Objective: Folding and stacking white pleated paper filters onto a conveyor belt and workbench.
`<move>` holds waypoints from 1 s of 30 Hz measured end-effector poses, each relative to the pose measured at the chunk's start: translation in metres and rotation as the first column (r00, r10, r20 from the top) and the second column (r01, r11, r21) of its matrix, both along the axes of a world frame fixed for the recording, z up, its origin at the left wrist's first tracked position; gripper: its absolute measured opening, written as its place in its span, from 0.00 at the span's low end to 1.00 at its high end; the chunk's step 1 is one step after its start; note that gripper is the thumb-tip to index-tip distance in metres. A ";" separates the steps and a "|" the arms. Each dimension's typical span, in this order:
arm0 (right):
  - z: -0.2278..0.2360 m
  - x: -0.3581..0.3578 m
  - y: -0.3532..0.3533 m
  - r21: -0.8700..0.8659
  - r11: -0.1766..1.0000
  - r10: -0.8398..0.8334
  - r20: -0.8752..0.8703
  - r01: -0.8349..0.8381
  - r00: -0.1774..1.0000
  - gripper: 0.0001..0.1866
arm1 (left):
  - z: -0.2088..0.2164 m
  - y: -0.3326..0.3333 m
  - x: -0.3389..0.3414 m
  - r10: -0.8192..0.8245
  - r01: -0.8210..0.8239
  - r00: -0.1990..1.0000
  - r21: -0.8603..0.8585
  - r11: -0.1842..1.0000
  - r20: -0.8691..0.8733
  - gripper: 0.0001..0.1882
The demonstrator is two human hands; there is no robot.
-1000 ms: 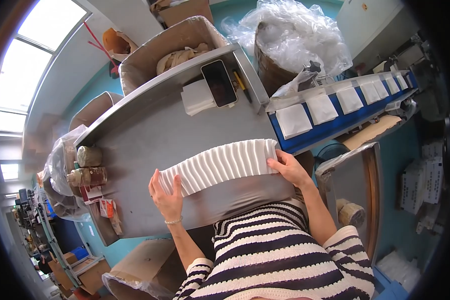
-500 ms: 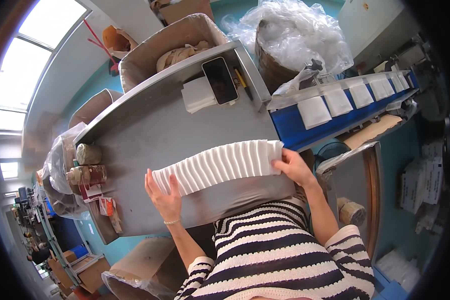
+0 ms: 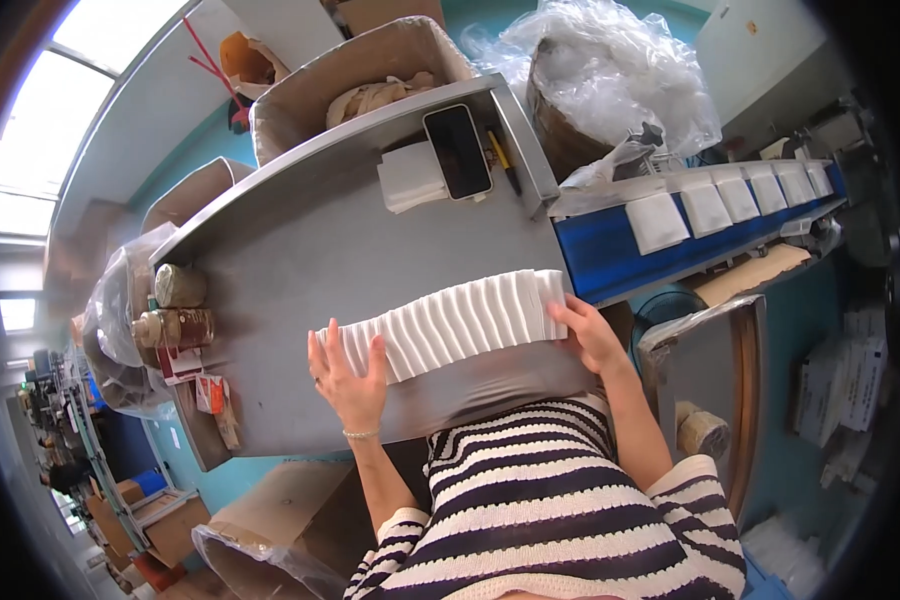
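A fanned row of white pads (image 3: 450, 322) is lying mid-frame on the steel table (image 3: 300, 260). The left hand (image 3: 348, 375) is pressing flat and open on one end while the right hand (image 3: 592, 335) is cupping the other, probably so the row stays squeezed together. A phone (image 3: 457, 151) is sitting up top, out of the way.

Both forearms rise from the lower edge toward the fanned row of white sheets (image 3: 450, 325), the one landmark here. The left hand (image 3: 348, 378) lies flat at the row's left end, fingers spread and pointing up over the sheets, a thin bracelet at the wrist. The right hand (image 3: 592, 335) presses against the row's right end, fingers curled onto its edge, wrist bent inward.
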State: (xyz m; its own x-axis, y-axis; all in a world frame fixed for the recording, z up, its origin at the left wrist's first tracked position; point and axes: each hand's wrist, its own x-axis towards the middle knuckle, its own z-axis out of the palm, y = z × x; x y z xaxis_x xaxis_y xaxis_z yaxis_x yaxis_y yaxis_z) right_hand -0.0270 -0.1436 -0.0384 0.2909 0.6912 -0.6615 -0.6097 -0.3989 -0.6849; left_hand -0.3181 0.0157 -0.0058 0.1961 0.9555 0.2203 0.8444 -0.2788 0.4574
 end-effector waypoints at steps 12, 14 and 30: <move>0.006 -0.028 0.022 0.159 0.987 -0.062 0.254 0.021 0.965 0.21 | 0.001 -0.007 0.013 -0.034 0.035 0.999 -0.009 0.999 0.003 0.38; 0.006 -0.021 0.012 0.086 0.996 -0.006 0.186 -0.010 0.983 0.19 | -0.001 -0.004 0.006 0.001 -0.001 1.000 -0.005 1.000 -0.011 0.38; 0.002 -0.013 0.002 0.018 0.995 0.099 -0.036 -0.099 0.994 0.20 | 0.002 -0.008 0.016 0.030 -0.030 0.999 -0.005 1.000 0.015 0.37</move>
